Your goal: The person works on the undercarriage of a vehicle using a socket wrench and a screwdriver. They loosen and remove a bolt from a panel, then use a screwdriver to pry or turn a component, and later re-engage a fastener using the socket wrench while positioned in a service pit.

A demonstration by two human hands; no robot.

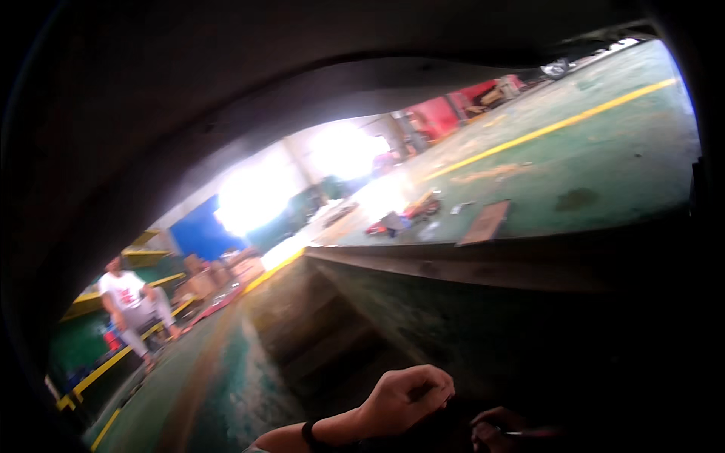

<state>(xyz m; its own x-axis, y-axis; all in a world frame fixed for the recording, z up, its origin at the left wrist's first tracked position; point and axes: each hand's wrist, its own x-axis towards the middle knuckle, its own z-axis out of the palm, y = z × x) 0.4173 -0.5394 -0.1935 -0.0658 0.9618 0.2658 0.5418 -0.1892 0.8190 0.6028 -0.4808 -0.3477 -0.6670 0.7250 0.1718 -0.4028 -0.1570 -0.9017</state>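
My left hand (408,394), with a dark band round its wrist, is raised at the lower middle. Its fingers curl in toward the thumb, and whatever may be between them does not show. Lower and to the right, in deep shade, my right hand (495,427) closes round a thin tool with a shiny metal shaft (515,433). A dull reddish stretch shows beyond that shaft; the tool's exact kind is lost in the dark. The two hands are apart, over a dark pit (332,340).
A dark vehicle underside (302,83) hangs overhead. The pit's edge (453,266) runs to the right, with a flat brown board (485,223) beside it. A person (134,302) sits at the left by yellow-edged shelves. Cardboard boxes (202,283) and red equipment (434,119) stand farther off.
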